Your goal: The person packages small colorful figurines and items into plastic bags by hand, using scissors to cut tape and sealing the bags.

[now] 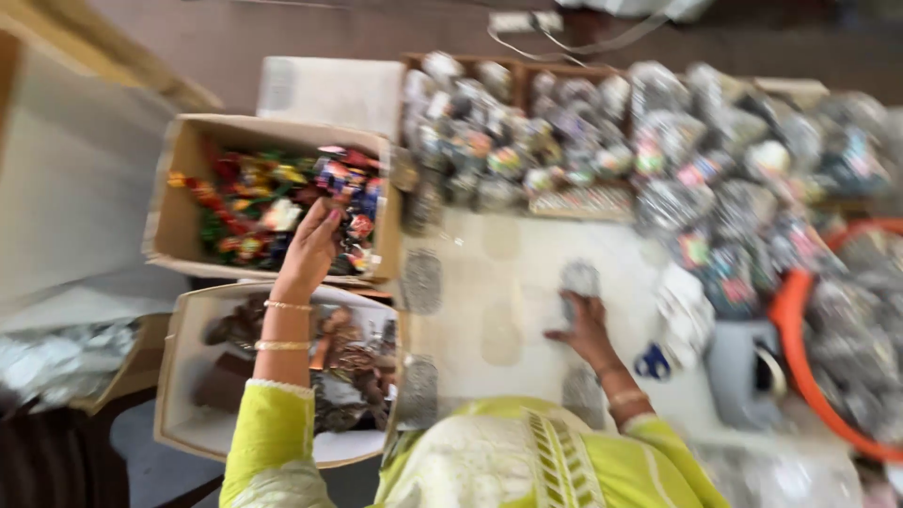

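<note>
My left hand [308,249] reaches into a cardboard box [179,202] filled with small, brightly coloured items [259,202]. Its fingers are down among them, and the blur hides whether it grips one. My right hand [585,325] rests on the white cloth-covered surface [499,301] and holds a small silvery wrapped packet [579,279]. Both wrists wear gold bangles, and the sleeves are lime green.
A second box [188,376] with dark brown items sits nearer me on the left. Heaps of shiny wrapped packets [602,132] fill wooden trays at the back and spill to the right. An orange tub [800,357] holds more packets. A white box [329,89] stands behind.
</note>
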